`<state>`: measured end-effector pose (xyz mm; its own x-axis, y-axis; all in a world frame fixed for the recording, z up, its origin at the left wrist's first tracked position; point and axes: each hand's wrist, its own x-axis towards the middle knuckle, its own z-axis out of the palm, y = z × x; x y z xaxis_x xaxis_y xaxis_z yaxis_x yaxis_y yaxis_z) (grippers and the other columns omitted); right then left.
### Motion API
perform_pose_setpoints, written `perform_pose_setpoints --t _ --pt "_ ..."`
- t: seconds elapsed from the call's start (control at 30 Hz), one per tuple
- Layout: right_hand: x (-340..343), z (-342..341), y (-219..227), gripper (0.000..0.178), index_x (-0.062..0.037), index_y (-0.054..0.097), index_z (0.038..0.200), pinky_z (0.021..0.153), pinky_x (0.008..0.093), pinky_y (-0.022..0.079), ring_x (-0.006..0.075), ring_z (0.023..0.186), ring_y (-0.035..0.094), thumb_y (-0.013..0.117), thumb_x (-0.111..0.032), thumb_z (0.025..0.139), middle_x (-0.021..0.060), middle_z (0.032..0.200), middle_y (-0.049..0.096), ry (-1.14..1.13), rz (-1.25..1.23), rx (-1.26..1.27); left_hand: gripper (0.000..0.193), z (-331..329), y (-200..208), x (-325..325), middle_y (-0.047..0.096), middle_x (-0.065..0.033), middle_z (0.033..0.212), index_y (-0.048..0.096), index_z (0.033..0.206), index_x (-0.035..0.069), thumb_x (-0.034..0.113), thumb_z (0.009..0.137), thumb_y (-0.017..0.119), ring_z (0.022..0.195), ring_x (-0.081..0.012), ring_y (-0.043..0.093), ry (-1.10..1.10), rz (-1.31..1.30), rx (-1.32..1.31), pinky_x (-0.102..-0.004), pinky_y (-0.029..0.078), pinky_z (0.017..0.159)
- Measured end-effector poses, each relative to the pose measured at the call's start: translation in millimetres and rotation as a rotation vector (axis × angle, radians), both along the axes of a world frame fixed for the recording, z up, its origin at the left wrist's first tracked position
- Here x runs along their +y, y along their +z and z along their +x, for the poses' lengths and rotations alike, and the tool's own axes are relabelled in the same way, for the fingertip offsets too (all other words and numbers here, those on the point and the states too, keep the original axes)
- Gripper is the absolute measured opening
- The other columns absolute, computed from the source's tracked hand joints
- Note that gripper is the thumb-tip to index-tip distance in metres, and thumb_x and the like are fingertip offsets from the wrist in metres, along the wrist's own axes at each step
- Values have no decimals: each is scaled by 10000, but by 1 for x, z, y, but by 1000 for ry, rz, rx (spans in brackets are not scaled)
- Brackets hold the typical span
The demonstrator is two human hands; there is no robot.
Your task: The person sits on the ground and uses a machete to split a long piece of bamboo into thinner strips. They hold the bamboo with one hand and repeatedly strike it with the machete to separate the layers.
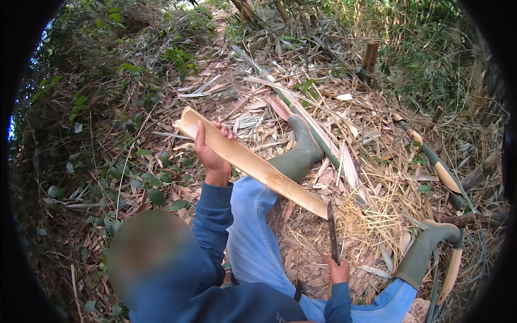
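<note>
Your left grip (214, 155) holds the strip (253, 168), your right grip (339, 271) the knife (333, 237) (trimming, likely); the next stroke needs steadiness.

The person wears a dark blue, long-sleeved cloth top (242, 301); its left sleeve (213, 215) and right sleeve (338, 305) end at the wrists, leaving the left hand (212, 157) and right hand (338, 272) bare. Faded light-blue denim jeans (252, 237), whitish about the left knee, run down into tall, olive-green rubber boots (305, 148), smooth-surfaced and round-toed. A narrow black strip (298, 291) shows near the waist, too small to identify.
</note>
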<state>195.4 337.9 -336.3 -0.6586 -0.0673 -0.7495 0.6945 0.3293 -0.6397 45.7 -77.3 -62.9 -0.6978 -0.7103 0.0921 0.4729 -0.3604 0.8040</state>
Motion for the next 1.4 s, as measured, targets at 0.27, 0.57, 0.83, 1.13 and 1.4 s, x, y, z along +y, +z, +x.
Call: perform_pose_setpoints --t 0.27,0.57,0.83,1.13,1.4 --pt "10 -19 38 509 6 704 806 650 471 518 362 687 671 677 -502 793 237 724 662 237 310 102 516 -45 -33 0 624 -182 955 524 1211 -53 401 981 440 794 -267 619 -177 -379 312 -429 542 760" --pt "-1 18 37 464 -7 710 934 821 500 520 403 887 665 704 -420 723 243 912 685 97 396 91 464 -75 -36 119 610 -179 1106 533 1263 -21 328 957 519 975 -298 602 -621 -80 174 -454 522 874" --pt "-36 23 20 382 -31 681 1000 797 493 520 383 914 660 691 -330 763 207 953 674 63 435 155 454 -87 -19 72 597 -177 1240 542 1309 9 263 936 590 1136 -325 587 -704 53 242 -475 504 975" --pt "-47 3 67 390 -64 709 999 788 456 529 364 875 677 705 -319 703 213 922 692 -112 380 200 582 -31 -8 68 605 -265 1089 506 1308 -13 349 879 659 977 -410 638 -525 -400 259 -549 546 904" --pt "-30 24 77 403 -24 714 920 718 428 545 316 767 698 715 -364 705 179 784 698 -251 221 161 562 -9 44 118 473 -224 1272 301 1474 94 247 978 519 1000 -378 612 -736 -132 156 -497 545 893"
